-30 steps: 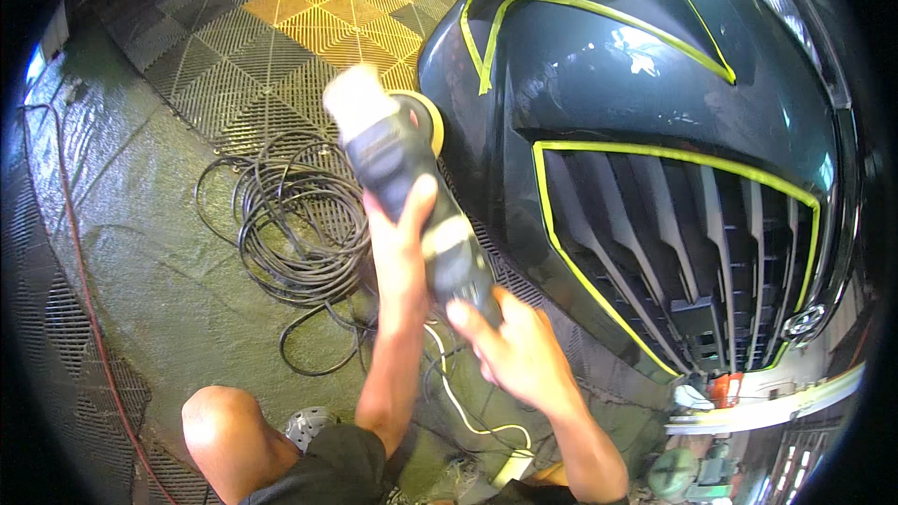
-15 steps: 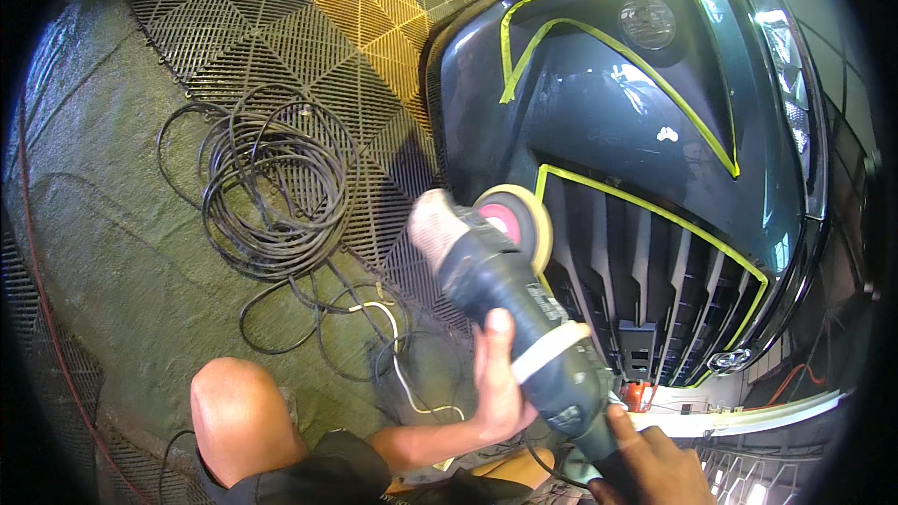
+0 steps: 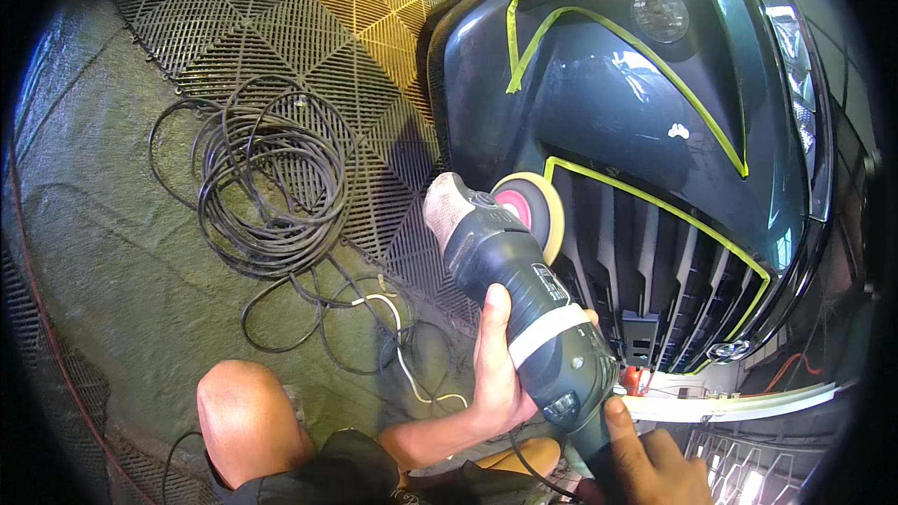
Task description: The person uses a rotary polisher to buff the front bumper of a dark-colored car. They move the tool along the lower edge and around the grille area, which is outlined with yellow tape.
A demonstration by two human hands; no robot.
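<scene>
A dark electric polisher (image 3: 500, 257) slants across the middle, its head up and to the left. My left hand (image 3: 499, 369) is closed round its body from the left, beside a white band (image 3: 541, 337) wrapped on it. Lower right, my right hand (image 3: 655, 463) grips the rear handle, the index finger stretched along it. The round pad (image 3: 552, 215), yellow-rimmed with a pink centre, faces the dark blue-green car bumper (image 3: 599, 103) by the corner of the slatted grille (image 3: 645, 262). Whether the pad touches the bumper I cannot tell.
Yellow-green masking tape (image 3: 645, 51) outlines the fog lamp area and grille. A coiled black cable (image 3: 271, 187) lies on the floor at left, with a white cord (image 3: 400, 355) near it. Grid floor tiles (image 3: 253, 14) spread behind. My bare knee (image 3: 245, 411) is at lower left.
The polisher's head has shifted slightly right and turned a little. The whole view has moved a bit too. Both hands keep their hold.
</scene>
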